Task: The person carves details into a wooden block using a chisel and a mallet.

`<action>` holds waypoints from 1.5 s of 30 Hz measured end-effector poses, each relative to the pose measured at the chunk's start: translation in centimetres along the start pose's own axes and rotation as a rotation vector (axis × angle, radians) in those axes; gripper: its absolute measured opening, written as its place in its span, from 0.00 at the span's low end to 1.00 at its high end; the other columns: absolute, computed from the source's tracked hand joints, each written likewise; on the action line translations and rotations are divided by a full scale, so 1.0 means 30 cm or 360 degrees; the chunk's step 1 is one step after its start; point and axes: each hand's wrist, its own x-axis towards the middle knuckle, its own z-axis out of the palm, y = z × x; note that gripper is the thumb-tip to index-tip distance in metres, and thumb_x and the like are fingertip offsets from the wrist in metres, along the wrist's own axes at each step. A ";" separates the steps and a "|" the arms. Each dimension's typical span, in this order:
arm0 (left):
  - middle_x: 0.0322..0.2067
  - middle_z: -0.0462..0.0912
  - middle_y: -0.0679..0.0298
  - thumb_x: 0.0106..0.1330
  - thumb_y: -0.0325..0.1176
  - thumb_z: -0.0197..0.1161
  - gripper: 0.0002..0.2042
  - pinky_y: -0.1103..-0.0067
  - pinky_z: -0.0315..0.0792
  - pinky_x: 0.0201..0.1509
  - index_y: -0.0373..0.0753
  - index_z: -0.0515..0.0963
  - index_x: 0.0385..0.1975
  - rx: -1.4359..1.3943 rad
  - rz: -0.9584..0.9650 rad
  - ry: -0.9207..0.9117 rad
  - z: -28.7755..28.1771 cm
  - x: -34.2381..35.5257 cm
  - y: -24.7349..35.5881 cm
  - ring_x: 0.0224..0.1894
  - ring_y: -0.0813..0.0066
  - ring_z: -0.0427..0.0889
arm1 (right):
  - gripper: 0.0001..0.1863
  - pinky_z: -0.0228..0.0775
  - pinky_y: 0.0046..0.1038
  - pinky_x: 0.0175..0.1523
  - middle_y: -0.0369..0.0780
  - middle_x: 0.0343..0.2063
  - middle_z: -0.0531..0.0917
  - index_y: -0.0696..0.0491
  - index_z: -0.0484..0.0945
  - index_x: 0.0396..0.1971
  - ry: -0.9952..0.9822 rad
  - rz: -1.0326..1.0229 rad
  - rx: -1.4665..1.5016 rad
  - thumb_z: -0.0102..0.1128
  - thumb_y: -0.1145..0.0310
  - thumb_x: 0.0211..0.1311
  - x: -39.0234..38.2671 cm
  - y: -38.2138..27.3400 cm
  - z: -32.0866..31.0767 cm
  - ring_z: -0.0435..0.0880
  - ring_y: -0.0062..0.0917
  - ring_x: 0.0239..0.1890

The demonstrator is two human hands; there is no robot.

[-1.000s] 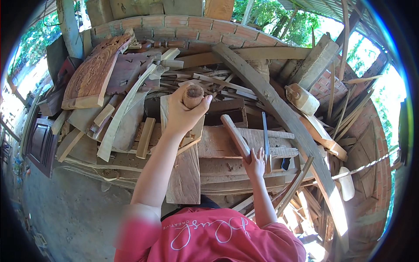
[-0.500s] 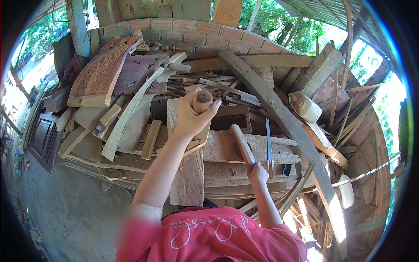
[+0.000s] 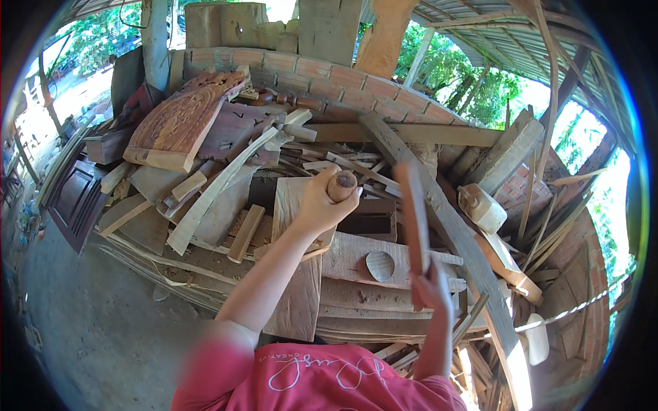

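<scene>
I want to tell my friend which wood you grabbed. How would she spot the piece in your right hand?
Start at the brick wall behind the big wood pile, then come down to the right hand near the bottom. It holds a thin reddish-brown wooden slat. Unlike the boards lying flat around it, this one sticks almost straight up.

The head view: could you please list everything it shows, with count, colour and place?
carved panel: one, reddish brown, leaning at the upper left of the pile
brick wall: one, orange-red, curving behind the pile
long beam: one, grey-brown, slanting from centre to lower right
dark panelled door: one, dark brown, at the left edge
pale jug: one, cream, right of the beam
wood offcuts: many, brown and grey, heaped across the middle
round wooden piece: one, brown, gripped in the left hand
flat wooden slat: one, reddish, held upright in the right hand
left hand: raised over the pile
right hand: lower right of centre
</scene>
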 end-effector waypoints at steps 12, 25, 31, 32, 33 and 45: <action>0.17 0.72 0.61 0.45 0.30 0.61 0.09 0.78 0.66 0.27 0.36 0.69 0.22 0.0211 0.0548 0.0248 -0.033 -0.007 -0.004 0.20 0.75 0.71 | 0.31 0.69 0.35 0.37 0.55 0.30 0.75 0.64 0.65 0.46 -0.0513 -0.0822 -0.0824 0.60 0.62 0.42 0.065 -0.600 -0.029 0.77 0.48 0.34; 0.17 0.72 0.68 0.48 0.25 0.59 0.05 0.83 0.65 0.27 0.35 0.70 0.22 -0.0038 0.0089 0.0050 -0.022 -0.030 0.068 0.22 0.84 0.68 | 0.33 0.67 0.31 0.43 0.44 0.34 0.77 0.63 0.61 0.50 -0.0490 -0.0970 -0.0225 0.59 0.58 0.48 0.227 -0.626 -0.097 0.76 0.35 0.36; 0.16 0.72 0.61 0.43 0.28 0.60 0.08 0.80 0.66 0.27 0.35 0.67 0.21 0.0005 0.0065 0.0035 -0.019 -0.037 0.047 0.20 0.76 0.70 | 0.35 0.66 0.23 0.33 0.41 0.26 0.76 0.62 0.63 0.49 -0.0905 -0.0801 -0.0158 0.62 0.60 0.39 0.258 -0.570 -0.038 0.75 0.26 0.28; 0.16 0.72 0.61 0.43 0.28 0.60 0.08 0.80 0.66 0.26 0.35 0.67 0.20 -0.0024 0.0102 0.0082 -0.022 -0.042 0.055 0.19 0.76 0.70 | 0.35 0.66 0.22 0.29 0.41 0.25 0.75 0.62 0.64 0.48 -0.0787 -0.1058 -0.0871 0.62 0.59 0.38 0.269 -0.565 -0.040 0.74 0.24 0.25; 0.16 0.72 0.61 0.43 0.28 0.60 0.08 0.80 0.66 0.26 0.35 0.67 0.20 -0.0052 0.0140 0.0129 -0.026 -0.046 0.060 0.19 0.76 0.69 | 0.33 0.66 0.21 0.29 0.39 0.24 0.75 0.60 0.65 0.47 -0.0918 -0.1052 -0.0879 0.62 0.59 0.40 0.277 -0.589 -0.086 0.74 0.23 0.24; 0.15 0.69 0.69 0.47 0.25 0.58 0.05 0.85 0.62 0.24 0.36 0.67 0.20 -0.0026 0.0184 0.0062 -0.041 -0.045 0.067 0.20 0.85 0.66 | 0.36 0.68 0.31 0.41 0.49 0.33 0.76 0.63 0.59 0.52 -0.0832 -0.1084 -0.0858 0.58 0.54 0.48 0.253 -0.632 -0.158 0.76 0.33 0.35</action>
